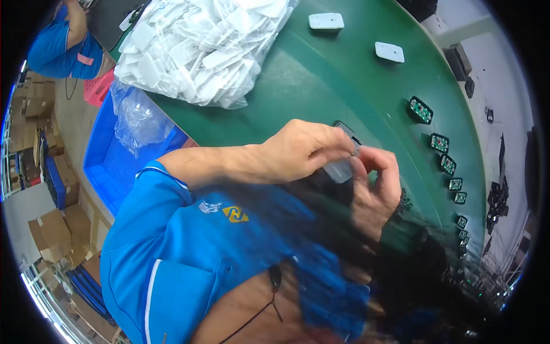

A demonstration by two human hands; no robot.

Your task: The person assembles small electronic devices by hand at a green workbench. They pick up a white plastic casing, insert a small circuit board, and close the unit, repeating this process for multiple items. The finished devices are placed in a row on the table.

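Both of my hands meet over the green table, fingertips close together. My left hand point(301, 150) comes in from the left, its thumb and fingers pinched. My right hand point(375, 186) faces it with thumb and forefinger bent together. Between and below the fingers shows a pale, cloudy plastic piece point(340, 171), partly covered by them. Just beyond my left fingertips lies a dark-edged part point(347, 132), mostly hidden; whether it touches the pale piece I cannot tell. Dark hair blurs the area beneath my right hand.
A clear bag of white plastic covers point(200, 51) fills the table's far left. Two white casings point(326, 22) lie farther back. Several black housings with green circuit boards point(440, 143) line the right edge. A blue crate point(106, 166) stands at left; another person point(66, 49) is beyond.
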